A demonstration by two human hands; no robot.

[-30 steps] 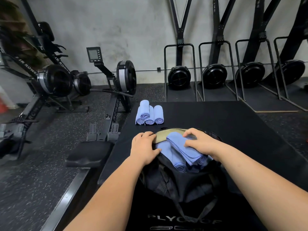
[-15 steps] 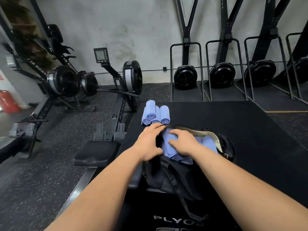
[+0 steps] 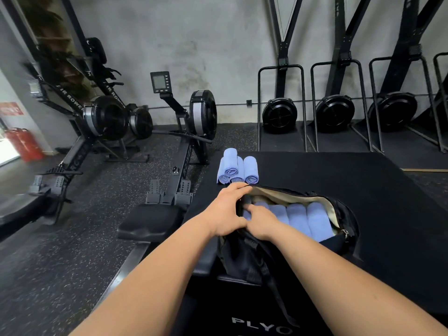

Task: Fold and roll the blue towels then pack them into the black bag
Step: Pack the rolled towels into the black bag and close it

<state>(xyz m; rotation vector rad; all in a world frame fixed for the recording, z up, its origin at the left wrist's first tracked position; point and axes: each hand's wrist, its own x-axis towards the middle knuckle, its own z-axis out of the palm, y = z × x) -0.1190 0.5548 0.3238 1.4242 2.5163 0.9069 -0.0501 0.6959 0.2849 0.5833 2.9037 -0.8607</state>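
At the mouth of the black bag (image 3: 244, 260), the left hand (image 3: 228, 209) gripped the rim, while the right hand (image 3: 260, 220) reached in onto rolled blue towels (image 3: 298, 219); whether it held one could not be told. More rolls (image 3: 236, 167) lay just beyond.

Ahead of me stands a bare grey concrete wall (image 3: 194, 32), stained in patches; along it to my right, black upright machines (image 3: 280, 115) with round fan housings stand in a row inside metal frames; to my left, rowing machines (image 3: 106, 117) sit on the speckled black rubber floor (image 3: 72, 251), the nearest carrying a small monitor (image 3: 160, 82) on an arm; far left, red fire extinguishers (image 3: 23, 144) stand beside a bright patch of daylight.
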